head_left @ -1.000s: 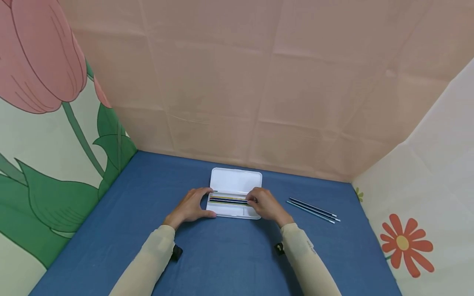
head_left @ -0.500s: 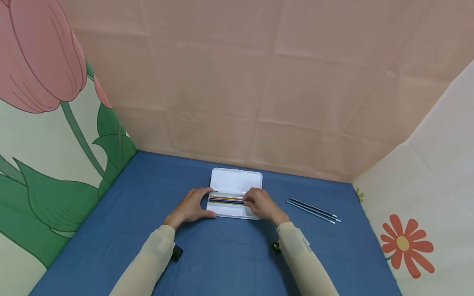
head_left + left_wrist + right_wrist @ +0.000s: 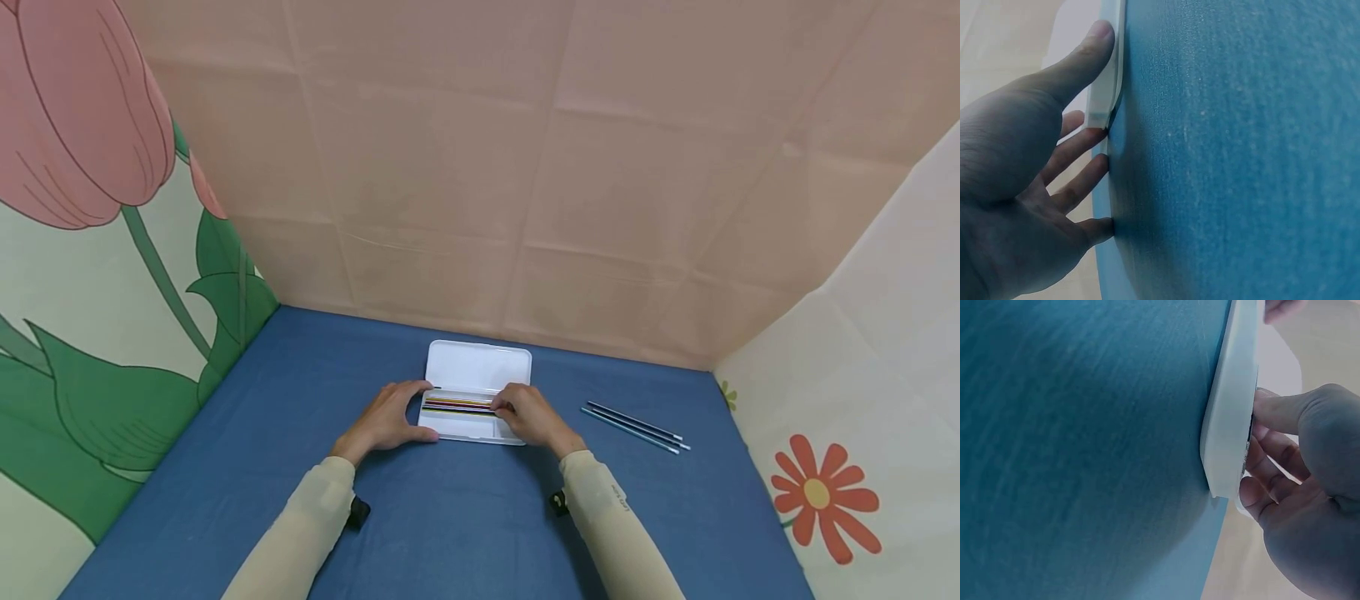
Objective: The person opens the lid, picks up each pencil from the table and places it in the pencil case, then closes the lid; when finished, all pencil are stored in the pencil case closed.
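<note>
In the head view a white pencil case (image 3: 465, 428) lies with its lid (image 3: 478, 365) folded back. Several thin pencils (image 3: 457, 406) with yellow, dark and reddish stripes lie lengthwise in it. My left hand (image 3: 385, 417) holds the case's left end, thumb at the front edge and index finger near the hinge. In the left wrist view the thumb lies along the case wall (image 3: 1105, 94), the other fingers spread out. My right hand (image 3: 531, 414) reaches into the right half, curled fingers pinching at the pencils' right ends, which it hides. In the right wrist view, thumb and fingers (image 3: 1282, 412) meet just above the case's rim.
Several pencils (image 3: 636, 427) with dark and light-blue barrels lie side by side on the blue tablecloth (image 3: 450, 517), right of the case. Behind stands a beige cloth backdrop (image 3: 487, 167). Flower-printed panels (image 3: 157, 333) flank the table.
My right hand has moved slightly left within the case. The pencils there have shifted a little and show more reddish striping. The left hand and the pencils outside have stayed put.
</note>
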### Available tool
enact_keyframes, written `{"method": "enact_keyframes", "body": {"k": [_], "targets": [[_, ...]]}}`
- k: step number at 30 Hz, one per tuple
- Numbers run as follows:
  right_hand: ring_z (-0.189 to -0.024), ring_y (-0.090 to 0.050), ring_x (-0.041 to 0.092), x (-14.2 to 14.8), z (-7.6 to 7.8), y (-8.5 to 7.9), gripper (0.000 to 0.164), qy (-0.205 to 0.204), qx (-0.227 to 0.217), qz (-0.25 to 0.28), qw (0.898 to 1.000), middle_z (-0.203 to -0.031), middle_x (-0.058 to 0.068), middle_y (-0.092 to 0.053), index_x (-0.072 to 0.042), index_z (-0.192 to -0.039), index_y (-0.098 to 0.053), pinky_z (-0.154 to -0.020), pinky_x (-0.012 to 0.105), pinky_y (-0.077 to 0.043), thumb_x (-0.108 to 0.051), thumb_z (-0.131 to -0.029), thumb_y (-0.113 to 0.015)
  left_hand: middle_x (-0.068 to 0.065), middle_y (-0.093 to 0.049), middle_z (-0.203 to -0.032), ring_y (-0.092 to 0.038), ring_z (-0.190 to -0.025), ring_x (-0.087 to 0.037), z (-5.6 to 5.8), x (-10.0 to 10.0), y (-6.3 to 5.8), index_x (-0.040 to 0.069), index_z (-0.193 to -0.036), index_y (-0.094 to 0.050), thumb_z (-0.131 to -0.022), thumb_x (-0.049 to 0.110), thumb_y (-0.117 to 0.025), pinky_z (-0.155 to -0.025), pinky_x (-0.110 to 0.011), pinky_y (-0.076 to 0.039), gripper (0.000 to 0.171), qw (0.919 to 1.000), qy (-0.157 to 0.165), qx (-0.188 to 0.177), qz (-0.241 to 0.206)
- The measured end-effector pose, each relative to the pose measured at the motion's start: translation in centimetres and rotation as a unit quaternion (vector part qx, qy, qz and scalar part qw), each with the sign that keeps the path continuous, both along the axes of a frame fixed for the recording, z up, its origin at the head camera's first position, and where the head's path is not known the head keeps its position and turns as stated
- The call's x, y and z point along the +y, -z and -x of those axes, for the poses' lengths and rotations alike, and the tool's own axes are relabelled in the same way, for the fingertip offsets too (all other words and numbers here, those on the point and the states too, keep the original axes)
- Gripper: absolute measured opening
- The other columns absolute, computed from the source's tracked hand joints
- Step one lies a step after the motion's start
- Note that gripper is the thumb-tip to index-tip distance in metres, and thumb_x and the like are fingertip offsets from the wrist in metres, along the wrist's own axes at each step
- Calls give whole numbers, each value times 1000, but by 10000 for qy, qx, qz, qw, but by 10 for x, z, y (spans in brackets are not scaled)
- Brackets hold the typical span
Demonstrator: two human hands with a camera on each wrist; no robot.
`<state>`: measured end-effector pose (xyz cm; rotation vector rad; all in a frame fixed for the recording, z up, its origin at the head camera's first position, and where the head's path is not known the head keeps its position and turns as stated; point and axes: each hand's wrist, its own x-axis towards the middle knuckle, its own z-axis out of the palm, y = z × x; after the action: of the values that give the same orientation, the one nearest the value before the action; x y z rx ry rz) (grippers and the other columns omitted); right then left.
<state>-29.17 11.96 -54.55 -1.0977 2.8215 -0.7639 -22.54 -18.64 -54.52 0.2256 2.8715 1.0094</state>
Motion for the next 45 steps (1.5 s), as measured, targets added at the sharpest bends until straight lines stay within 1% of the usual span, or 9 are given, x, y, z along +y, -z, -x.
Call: {"method": "enact_keyframes", "body": {"k": [11, 18, 23, 26, 28, 31, 34, 40, 45], "targets": [[-94, -74, 18, 2, -2, -3, 14, -108, 6, 54, 9999, -107, 8, -82, -3, -115, -86, -86, 39, -66, 0, -105, -75, -21, -56, -171, -50, -157, -48, 1, 1, 0, 10, -163, -57, -85, 41, -102, -128, -72, -43, 95, 10000, -24, -25, -4], [-92, -70, 14, 3, -6, -9, 14, -5, -280, 6, 9996, -108, 7, -82, -4, -117, -85, -85, 35, -63, -6, -107, -76, -21, -55, -171, -50, -157, -48, 0, 0, 0, 9, -163, -57, -86, 41, -101, -129, -71, -44, 94, 10000, -28, -45, 10], [-100, -73, 17, 8, -10, -13, 17, 92, -494, 95, 9987, -116, 8, -82, -5, -122, -84, -93, 43, -65, -11, -107, -78, -21, -56, -171, -51, -156, -48, 0, 0, 0, 9, -163, -57, -86, 41, -101, -128, -71, -44, 94, 10000, -32, -60, -6], [-110, -78, 24, 14, -15, -15, 22, 94, -580, 255, 9979, -122, 12, -83, -3, -126, -82, -100, 51, -65, -12, -106, -79, -21, -56, -170, -51, -155, -48, 0, 0, 0, 9, -163, -57, -86, 41, -101, -127, -71, -45, 95, 10000, -34, -42, -11], [-113, -78, 29, 19, -19, -16, 24, 71, -510, 340, 9981, -123, 14, -82, -1, -127, -81, -102, 55, -64, -12, -106, -79, -21, -57, -170, -51, -155, -47, 0, 0, 1, 9, -163, -57, -86, 42, -101, -127, -71, -45, 94, 10000, -31, -21, -9], [-114, -77, 33, 29, -24, -16, 25, 52, -308, 419, 9986, -123, 16, -82, 0, -127, -80, -102, 57, -62, -12, -105, -80, -21, -58, -169, -52, -155, -47, 0, 1, 1, 9, -162, -58, -85, 42, -102, -127, -71, -45, 95, 10000, -35, -4, -16], [-114, -77, 33, 40, -30, -15, 23, 76, -107, 448, 9989, -123, 14, -81, -1, -126, -80, -103, 58, -62, -11, -105, -79, -20, -58, -168, -52, -155, -47, 0, 1, 1, 9, -162, -58, -85, 42, -102, -127, -71, -44, 95, 10000, -44, -5, -24], [-120, -77, 28, 63, -38, -13, 22, 412, -164, 476, 9979, -126, 9, -81, -5, -127, -80, -106, 57, -63, -12, -106, -80, -21, -58, -168, -52, -155, -48, 0, 1, 0, 8, -162, -57, -85, 41, -102, -128, -71, -44, 95, 10000, -58, -9, -49], [-120, -77, 28, 85, -43, -10, 23, 589, -9, 460, 9972, -126, 6, -82, -6, -128, -81, -105, 57, -63, -13, -106, -80, -22, -57, -169, -51, -156, -48, 0, 2, 0, 8, -163, -57, -85, 41, -102, -128, -71, -44, 96, 9999, -102, -56, -36]]}}
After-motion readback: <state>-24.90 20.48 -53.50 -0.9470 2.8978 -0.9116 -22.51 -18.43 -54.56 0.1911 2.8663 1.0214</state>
